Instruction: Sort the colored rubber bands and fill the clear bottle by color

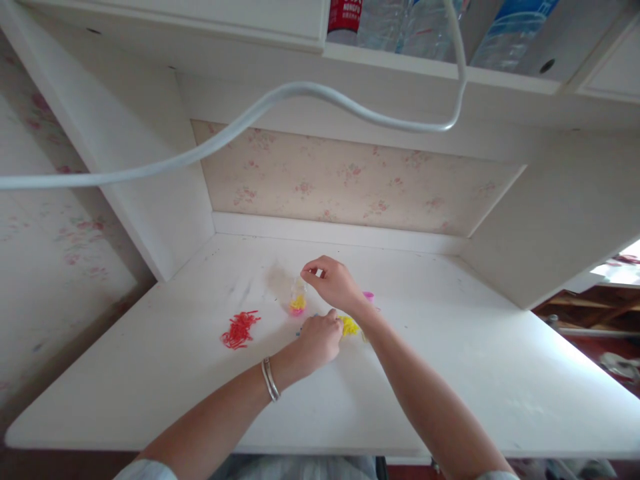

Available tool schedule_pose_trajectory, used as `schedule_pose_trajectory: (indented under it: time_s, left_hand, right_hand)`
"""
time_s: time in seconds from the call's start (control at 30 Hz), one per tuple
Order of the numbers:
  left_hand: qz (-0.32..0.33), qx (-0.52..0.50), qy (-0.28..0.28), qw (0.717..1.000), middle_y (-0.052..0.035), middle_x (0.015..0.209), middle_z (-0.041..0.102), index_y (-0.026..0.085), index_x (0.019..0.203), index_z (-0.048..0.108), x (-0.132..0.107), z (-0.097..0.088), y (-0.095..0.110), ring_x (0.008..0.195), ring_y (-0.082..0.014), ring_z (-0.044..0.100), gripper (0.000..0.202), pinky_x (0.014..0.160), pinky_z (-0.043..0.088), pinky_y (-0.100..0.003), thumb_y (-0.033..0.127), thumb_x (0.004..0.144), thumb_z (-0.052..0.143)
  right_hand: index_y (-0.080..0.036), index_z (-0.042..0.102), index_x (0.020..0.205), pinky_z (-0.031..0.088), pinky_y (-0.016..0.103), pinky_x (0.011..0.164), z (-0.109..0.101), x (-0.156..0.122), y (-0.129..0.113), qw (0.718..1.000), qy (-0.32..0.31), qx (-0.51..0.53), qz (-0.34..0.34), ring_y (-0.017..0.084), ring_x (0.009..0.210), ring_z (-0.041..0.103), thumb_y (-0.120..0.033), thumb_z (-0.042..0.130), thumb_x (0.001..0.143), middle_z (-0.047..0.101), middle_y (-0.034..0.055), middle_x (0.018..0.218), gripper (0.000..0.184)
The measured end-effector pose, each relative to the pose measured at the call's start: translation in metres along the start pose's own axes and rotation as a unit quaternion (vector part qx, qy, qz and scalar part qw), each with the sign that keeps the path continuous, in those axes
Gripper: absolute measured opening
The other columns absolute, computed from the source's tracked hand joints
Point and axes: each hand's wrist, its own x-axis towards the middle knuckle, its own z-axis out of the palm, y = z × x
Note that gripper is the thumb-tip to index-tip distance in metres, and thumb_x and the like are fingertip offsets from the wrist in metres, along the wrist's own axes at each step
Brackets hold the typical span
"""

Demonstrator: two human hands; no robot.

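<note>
My right hand (330, 283) is raised above the mouth of a small clear container (299, 293), thumb and fingers pinched together; anything between them is too small to make out. Yellow pieces lie inside the container, above its pink bottom. Closer to me, my left hand (320, 339) has its fingers closed at the left edge of a pile of thin yellow bands (349, 325). Whatever it pinches is hidden. A few bluish pieces (300, 331) show beside that hand, partly covered by it. Behind my right wrist a pink object (369, 295) is partly visible.
A loose heap of thin red bands (241, 330) lies to the left on the white desk (175, 387). A white cable (300, 89) crosses the view above. Plastic bottles (383, 23) stand on the shelf overhead. Side panels (545, 200) enclose the desk.
</note>
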Motion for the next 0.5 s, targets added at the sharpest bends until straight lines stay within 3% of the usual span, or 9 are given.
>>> schedule_pose_trajectory:
  time_s: [0.23, 0.37, 0.5]
  left_hand:
    - [-0.025, -0.097, 0.042, 0.994, -0.0071, 0.097, 0.062, 0.019, 0.094, 0.061, -0.002, 0.001, 0.000, 0.080, -0.0198, 0.064, 0.024, 0.069, 0.046, -0.030, 0.024, 0.090, 0.038]
    - [-0.031, -0.133, 0.075, 0.988, -0.0052, 0.100, 0.060, 0.020, 0.092, 0.060, -0.002, 0.000, -0.003, 0.080, -0.0174, 0.063, 0.023, 0.069, 0.046, -0.028, 0.027, 0.091, 0.039]
    - [-0.009, -0.233, 0.130, 0.964, -0.0043, 0.091, 0.060, 0.019, 0.083, 0.061, 0.001, -0.002, -0.008, 0.083, -0.0154, 0.060, 0.021, 0.076, 0.046, -0.027, 0.022, 0.088, 0.041]
  right_hand:
    - [-0.025, 0.073, 0.083, 0.039, 0.022, 0.067, 0.009, 0.002, 0.006, 1.000, -0.012, -0.015, 0.007, 0.009, 0.068, 0.053, -0.028, 0.057, 0.082, 0.062, 0.0003, 0.084, 0.016]
    - [-0.025, 0.072, 0.085, 0.040, 0.022, 0.067, -0.007, -0.008, 0.009, 0.999, 0.025, -0.023, 0.015, 0.009, 0.068, 0.054, -0.029, 0.054, 0.084, 0.063, 0.0000, 0.084, 0.019]
    - [-0.023, 0.071, 0.083, 0.040, 0.023, 0.066, -0.032, -0.040, 0.031, 0.996, 0.039, -0.052, 0.064, 0.011, 0.067, 0.054, -0.032, 0.050, 0.085, 0.063, 0.0006, 0.079, 0.023]
